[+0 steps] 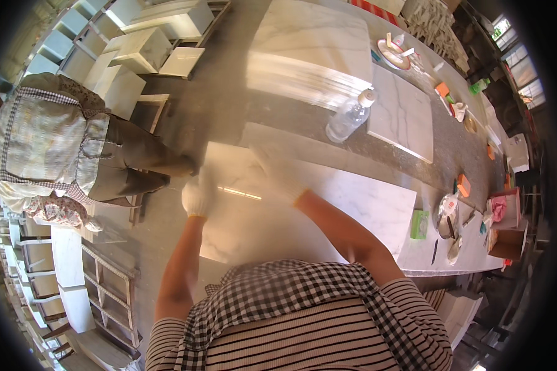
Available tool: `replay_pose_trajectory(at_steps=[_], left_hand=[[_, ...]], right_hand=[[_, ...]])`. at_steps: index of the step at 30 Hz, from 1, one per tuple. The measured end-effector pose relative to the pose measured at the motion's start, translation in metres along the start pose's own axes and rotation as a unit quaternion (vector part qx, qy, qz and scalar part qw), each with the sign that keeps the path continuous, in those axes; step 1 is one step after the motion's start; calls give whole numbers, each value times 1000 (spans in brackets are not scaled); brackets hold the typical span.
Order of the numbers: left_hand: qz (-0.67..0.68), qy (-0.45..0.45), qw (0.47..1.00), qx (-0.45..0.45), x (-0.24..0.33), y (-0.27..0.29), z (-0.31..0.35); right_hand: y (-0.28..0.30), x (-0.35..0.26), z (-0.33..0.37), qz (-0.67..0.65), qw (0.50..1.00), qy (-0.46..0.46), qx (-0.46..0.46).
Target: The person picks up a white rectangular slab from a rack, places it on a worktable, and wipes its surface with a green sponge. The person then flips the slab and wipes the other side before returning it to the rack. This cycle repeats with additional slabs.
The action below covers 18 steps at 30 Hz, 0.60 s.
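A white marble slab (365,201) with faint grey veins lies flat on the worktable in front of me. My left hand (195,196), in a white knitted glove, is at the slab's left edge; its fingers are blurred, so its grip is unclear. Over the slab's far part is my right hand (283,178), also gloved and badly smeared by motion. Whether it holds anything does not show. Beyond the slab stands a clear plastic bottle (349,116) with a pale cap.
Farther back lie a larger marble slab (309,37) and a grey-veined one (402,111). At right are a green box (419,224), a metal bowl (445,216), orange blocks (463,185) and a cardboard box (507,241). A person in an apron (49,136) bends at left, near wooden racks (108,290).
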State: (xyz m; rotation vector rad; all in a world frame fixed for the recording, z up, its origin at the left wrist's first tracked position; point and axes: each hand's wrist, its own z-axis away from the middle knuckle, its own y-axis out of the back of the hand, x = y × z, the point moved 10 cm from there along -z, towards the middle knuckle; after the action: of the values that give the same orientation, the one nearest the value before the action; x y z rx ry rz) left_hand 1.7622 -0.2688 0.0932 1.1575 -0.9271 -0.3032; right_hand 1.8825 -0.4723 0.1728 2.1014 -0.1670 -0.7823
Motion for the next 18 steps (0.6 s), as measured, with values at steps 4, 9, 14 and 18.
replay_pose_trajectory(at_steps=[4,9,14,18], left_hand=[[-21,-59,998,31,-4,5,-2],[200,95,973,-66,-14,-10,-6],[254,94,961,-50,-10,-12,-8],[190,77,977,-61,-11,-14,-10]], right_hand=[[61,27,46,72,997,-32,20],[144,102,134,206,961,-181,-35],[228,191,248,264,878,-399,-8],[274,196,349,428,776,-459,66]])
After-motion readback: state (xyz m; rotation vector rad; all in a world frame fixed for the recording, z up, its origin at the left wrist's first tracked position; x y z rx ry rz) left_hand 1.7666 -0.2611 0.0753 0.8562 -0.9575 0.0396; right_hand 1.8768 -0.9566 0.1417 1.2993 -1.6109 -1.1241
